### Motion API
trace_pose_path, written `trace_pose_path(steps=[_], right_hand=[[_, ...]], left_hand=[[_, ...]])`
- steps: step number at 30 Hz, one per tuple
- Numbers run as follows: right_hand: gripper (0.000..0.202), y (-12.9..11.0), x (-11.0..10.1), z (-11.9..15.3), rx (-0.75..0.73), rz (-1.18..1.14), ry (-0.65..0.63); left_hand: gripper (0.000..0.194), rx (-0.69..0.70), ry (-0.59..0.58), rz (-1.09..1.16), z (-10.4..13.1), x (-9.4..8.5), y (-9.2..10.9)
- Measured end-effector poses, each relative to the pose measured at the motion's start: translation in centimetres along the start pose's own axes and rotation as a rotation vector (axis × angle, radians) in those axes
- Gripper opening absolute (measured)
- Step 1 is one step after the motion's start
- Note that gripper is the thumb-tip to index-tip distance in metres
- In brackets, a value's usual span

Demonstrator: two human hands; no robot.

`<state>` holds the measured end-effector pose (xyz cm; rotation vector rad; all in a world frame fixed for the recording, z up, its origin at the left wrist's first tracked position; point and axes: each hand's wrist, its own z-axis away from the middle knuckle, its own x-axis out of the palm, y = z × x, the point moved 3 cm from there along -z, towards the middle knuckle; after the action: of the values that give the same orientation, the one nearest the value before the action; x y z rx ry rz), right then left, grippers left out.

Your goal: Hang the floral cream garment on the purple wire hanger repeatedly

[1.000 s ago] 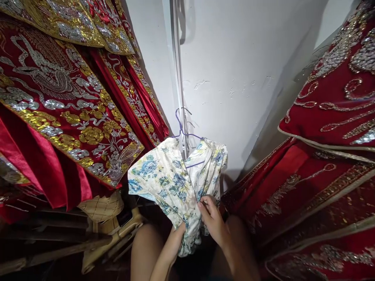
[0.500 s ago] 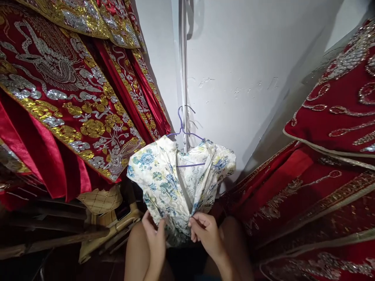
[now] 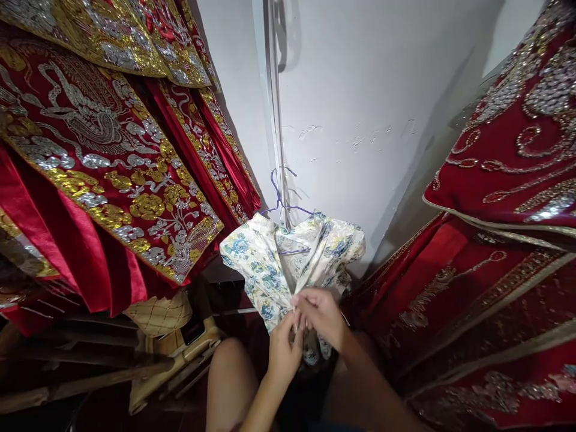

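Note:
A white garment with blue and yellow flowers [image 3: 265, 270] hangs in front of me on a purple hanger [image 3: 278, 203]. Its V-shaped neckline comes together low on the front. At the bottom of that V, my right hand [image 3: 321, 315] pinches the front edge of the cloth. Just below and to its left, my left hand [image 3: 285, 348] is closed on the same front edge, its fingertips almost touching the right hand's. The fingers partly hide the cloth between them, so any fastening there cannot be made out.
Red garments with gold and silver embroidery [image 3: 148, 180] hang at the left. More beaded red garments [image 3: 508, 180] hang at the right. A pale pole [image 3: 273, 108] runs up the white wall [image 3: 360, 78]. A bamboo chair [image 3: 189, 354] stands low at the left.
My left hand has moved right from the garment's side to the front edge beside my right hand. My right hand has risen slightly, and the garment's left side has drawn inward.

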<state>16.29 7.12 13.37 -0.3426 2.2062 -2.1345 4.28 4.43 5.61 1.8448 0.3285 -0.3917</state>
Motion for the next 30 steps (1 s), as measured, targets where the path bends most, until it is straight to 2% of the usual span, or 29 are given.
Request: trace_pose_path(steps=[4,7,10,13,15,17,18,20,22,23,25,28,30], right_hand=[[0.038,-6.3,0.0,-5.0,-0.122,-0.040,0.100],[0.043,-9.0,1.3,-7.5,-0.150,-0.155,0.108],[0.041,-9.7,2.2,-8.2,-0.181,-0.223,0.171],[0.039,-9.7,1.7,-7.7,-0.190,-0.256,0.230],[0.038,-9.8,0.9,-7.3,-0.194,-0.245,0.228],[0.036,-9.8,0.1,-6.9,-0.205,-0.203,0.197],[0.034,-9.8,-0.2,-6.6,-0.212,-0.173,0.173],[0.031,-9.7,-0.4,-6.1,-0.225,-0.105,0.133],[0.028,-9.8,-0.4,-5.6,-0.248,-0.037,0.111],[0.027,-9.9,-0.3,-5.5,-0.263,-0.012,0.104],[0.026,-10.0,0.0,-5.4,-0.291,0.008,0.113],[0.025,-9.2,0.2,-5.8,-0.318,-0.035,0.179],[0.024,-7.8,0.2,-6.2,-0.311,-0.046,0.211]], left_hand=[[0.016,0.058,-0.054,-0.179,-0.8,0.0,-0.1],[0.016,0.075,-0.064,-0.321,-1.0,0.3,0.1],[0.018,0.091,-0.160,-0.412,-0.6,1.0,0.3],[0.023,0.103,-0.280,-0.433,-0.3,1.1,0.3],[0.019,0.107,-0.344,-0.388,-0.8,0.4,0.5],[0.013,0.136,-0.349,-0.275,-2.3,-1.3,1.7],[0.012,0.168,-0.311,-0.196,-3.4,-2.4,2.7],[0.023,0.254,-0.132,-0.041,-6.0,-5.1,5.4],[0.033,0.368,0.116,0.019,-8.6,-7.7,8.4],[0.035,0.408,0.194,0.006,-9.7,-8.7,9.8],[0.026,0.497,0.208,-0.081,-11.6,-9.7,12.2],[0.019,0.623,0.149,-0.249,-13.1,-10.2,14.8],[0.017,0.666,0.214,-0.277,-13.5,-11.2,15.7]])
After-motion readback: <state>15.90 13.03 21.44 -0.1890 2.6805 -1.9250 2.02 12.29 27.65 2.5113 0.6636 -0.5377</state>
